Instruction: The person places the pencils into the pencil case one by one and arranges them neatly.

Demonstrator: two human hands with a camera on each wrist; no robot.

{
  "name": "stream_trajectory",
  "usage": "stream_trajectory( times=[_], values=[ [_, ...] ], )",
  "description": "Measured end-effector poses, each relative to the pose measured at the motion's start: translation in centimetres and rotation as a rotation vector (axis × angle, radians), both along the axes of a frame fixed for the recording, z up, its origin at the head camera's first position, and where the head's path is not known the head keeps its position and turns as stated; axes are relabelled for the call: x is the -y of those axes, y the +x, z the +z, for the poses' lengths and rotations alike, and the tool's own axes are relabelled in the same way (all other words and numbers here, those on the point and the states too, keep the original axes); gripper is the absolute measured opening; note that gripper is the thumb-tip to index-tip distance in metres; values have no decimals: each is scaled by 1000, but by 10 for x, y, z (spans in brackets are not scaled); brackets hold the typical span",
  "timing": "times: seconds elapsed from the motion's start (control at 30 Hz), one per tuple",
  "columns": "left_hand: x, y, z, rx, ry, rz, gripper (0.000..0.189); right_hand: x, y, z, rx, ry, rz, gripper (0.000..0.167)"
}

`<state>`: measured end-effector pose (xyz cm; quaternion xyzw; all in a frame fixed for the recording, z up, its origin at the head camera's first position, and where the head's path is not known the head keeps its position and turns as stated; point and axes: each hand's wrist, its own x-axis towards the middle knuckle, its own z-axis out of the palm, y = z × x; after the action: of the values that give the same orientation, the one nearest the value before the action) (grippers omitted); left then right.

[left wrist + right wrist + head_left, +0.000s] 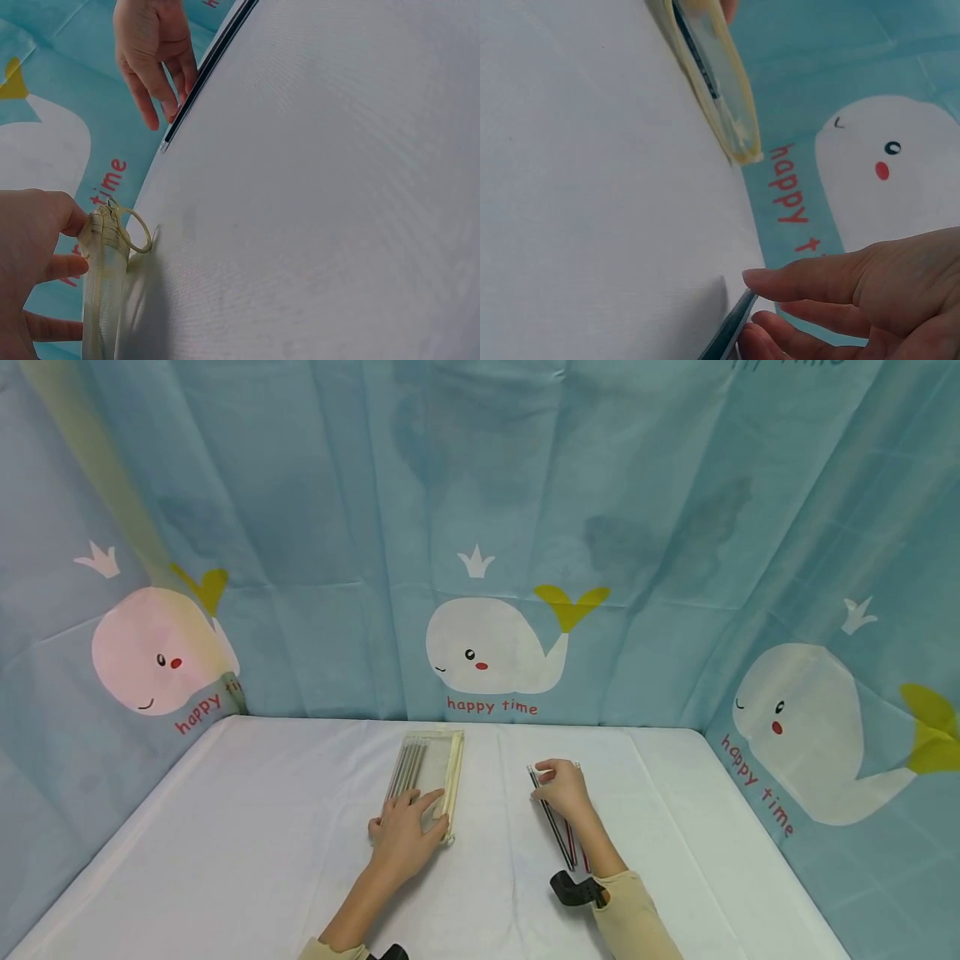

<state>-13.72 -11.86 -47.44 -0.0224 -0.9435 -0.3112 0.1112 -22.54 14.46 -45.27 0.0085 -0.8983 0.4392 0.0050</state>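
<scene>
A clear mesh pencil case (438, 762) with pale yellow edging and a zip lies at the middle of the table. Several slim pencils (408, 764) show inside it, toward its left side. My left hand (405, 837) rests on the near part of the case with fingers spread, its fingertips touching the edge in the left wrist view. To the right, my right hand (562, 789) pinches the far end of a dark pencil (553, 827) between thumb and fingers. Beside that pencil lie others with red on them (572, 843), partly hidden by the wrist.
A white cloth (225, 843) covers the table. Blue curtains (315, 527) printed with whales stand behind it and on both sides. A yellowish ring (136, 231) hangs at the case's zip end. A black wrist mount (573, 889) sits at the right sleeve.
</scene>
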Motion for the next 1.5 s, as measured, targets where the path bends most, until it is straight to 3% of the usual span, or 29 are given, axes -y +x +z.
stream_trajectory(
  times=[0.17, 0.33, 0.63, 1.07, 1.5],
  values=[
    [0, 1, 2, -2, 1, -4, 42, 1, 0, -4, -2, 8, 7, 41],
    [0, 1, 2, 7, -8, -2, 42, 1, 2, -5, -8, -63, 54, 29],
    [1, 0, 2, 13, -13, -3, 42, 5, -1, -7, 55, -129, 8, 25],
    [0, 0, 3, -2, -7, -7, 42, 11, 1, -8, -3, 9, -40, 35],
    [0, 1, 1, 6, -8, -11, 42, 8, 2, -8, 74, -158, -38, 35]
  ],
)
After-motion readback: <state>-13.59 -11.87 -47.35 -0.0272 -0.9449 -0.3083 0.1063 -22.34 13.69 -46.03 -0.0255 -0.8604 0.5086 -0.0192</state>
